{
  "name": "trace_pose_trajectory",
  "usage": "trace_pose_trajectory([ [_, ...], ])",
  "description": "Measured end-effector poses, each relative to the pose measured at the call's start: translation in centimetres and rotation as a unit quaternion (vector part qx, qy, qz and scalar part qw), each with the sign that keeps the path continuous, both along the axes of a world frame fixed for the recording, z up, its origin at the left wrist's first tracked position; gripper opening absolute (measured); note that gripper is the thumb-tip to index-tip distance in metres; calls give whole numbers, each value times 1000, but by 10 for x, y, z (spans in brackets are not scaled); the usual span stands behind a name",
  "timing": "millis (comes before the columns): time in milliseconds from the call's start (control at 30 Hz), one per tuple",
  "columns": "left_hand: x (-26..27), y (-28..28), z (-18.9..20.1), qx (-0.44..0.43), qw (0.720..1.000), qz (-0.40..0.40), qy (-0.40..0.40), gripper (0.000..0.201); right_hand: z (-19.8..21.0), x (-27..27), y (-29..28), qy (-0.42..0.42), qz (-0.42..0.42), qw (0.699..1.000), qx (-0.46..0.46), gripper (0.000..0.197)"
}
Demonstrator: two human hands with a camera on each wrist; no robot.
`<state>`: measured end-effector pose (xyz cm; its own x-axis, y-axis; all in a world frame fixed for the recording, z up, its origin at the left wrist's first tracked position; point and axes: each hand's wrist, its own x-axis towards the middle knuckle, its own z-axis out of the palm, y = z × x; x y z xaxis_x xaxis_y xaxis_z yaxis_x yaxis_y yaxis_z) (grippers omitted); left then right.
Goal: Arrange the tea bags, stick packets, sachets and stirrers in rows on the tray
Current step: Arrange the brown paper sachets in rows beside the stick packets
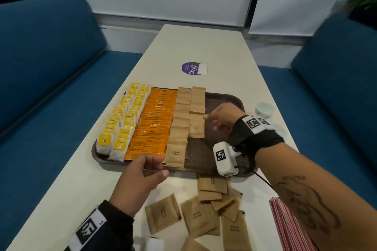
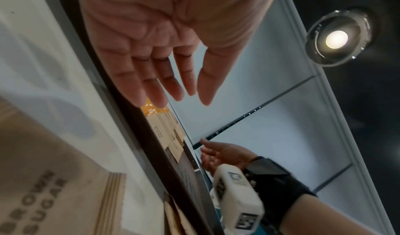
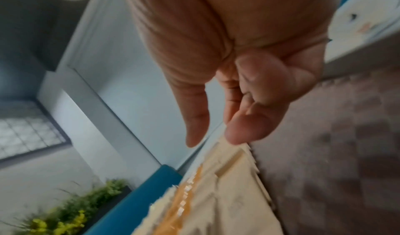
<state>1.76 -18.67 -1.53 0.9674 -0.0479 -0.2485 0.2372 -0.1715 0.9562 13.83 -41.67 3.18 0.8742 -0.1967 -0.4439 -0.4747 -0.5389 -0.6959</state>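
Note:
A brown tray [image 1: 234,97] holds two rows of yellow tea bags [image 1: 122,120], a row of orange coffee stick packets [image 1: 155,120] and two rows of brown sugar sachets [image 1: 179,120]. The right-hand sachet row [image 1: 197,112] is the shorter one. My right hand [image 1: 212,122] hovers beside it with loose fingers [image 3: 238,136] at the row's edge, holding nothing. My left hand [image 1: 161,169] sits at the tray's front rim by the nearest sachet, fingers [image 2: 151,91] straight and empty. Several loose sachets [image 1: 204,216] lie on the table in front of the tray.
Pink stirrers [image 1: 289,226] lie in a bundle at the table's front right, under my right forearm. A small white cup [image 1: 264,109] stands right of the tray. A purple round sticker [image 1: 191,69] is behind it. Blue benches flank the white table [image 1: 204,47].

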Motion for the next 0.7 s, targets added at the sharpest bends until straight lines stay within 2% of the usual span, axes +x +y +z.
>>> trace_pose_trajectory([
  [100, -5, -2, 3, 78, 995, -52, -21, 31, 21, -44, -6, -74, 64, 995, -35, 26],
  [167, -11, -4, 6, 169, 980, -102, -24, 37, 25, -80, -7, -78, 82, 992, -46, 31],
  [233, -19, -7, 10, 284, 944, -168, -24, 52, 20, -114, -5, -41, 99, 992, -69, 36],
  [300, -28, -9, 11, 377, 898, -225, -20, 76, 12, -141, -2, 8, 134, 985, -109, 41],
  [367, -38, -12, 10, 432, 859, -275, -14, 99, 4, -160, 2, 38, 184, 969, -160, 54],
  [467, -56, -18, 3, 483, 798, -361, -2, 126, -10, -178, 11, 49, 260, 936, -231, 84],
  [567, -73, -29, 3, 524, 751, -401, 12, 131, -21, -186, 21, 43, 300, 914, -271, 99],
  [633, -79, -38, 3, 545, 735, -404, -3, 128, -27, -190, 28, 37, 307, 905, -293, 94],
  [700, -79, -44, 0, 556, 731, -394, -37, 123, -31, -194, 35, 27, 304, 906, -295, 82],
])
